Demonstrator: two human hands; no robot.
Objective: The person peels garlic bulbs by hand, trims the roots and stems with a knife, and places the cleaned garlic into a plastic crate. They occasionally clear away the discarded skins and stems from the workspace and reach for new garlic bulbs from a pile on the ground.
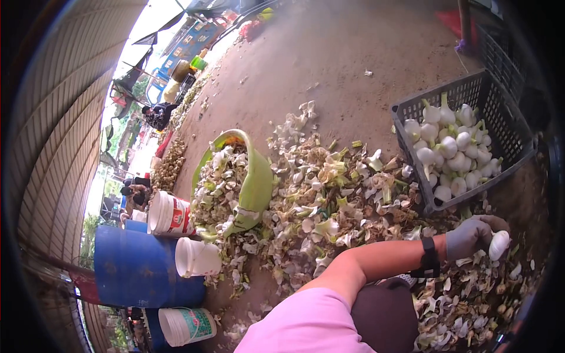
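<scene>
My right hand (pixel 475 236), in a grey glove with a black band at the wrist, is closed around a white garlic bulb (pixel 499 245). It hovers over loose husks, just below a dark plastic crate (pixel 432 203) in the picture. Inside the crate lie several clean white garlic bulbs (pixel 448 147) with short stems. A dim, blurred bluish shape (pixel 522 316) with a metallic glint shows at the lower right edge. It may be my left hand, but its fingers cannot be made out.
The view is turned sideways. Peeled husks (pixel 329 194) cover the ground around a husk-filled green tub (pixel 259 182). White buckets (pixel 197 257) and a blue barrel (pixel 138 267) stand beyond. Another crate (pixel 500 59) is behind the first. People (pixel 159 116) sit in the distance. My knee (pixel 385 317) is beside my arm.
</scene>
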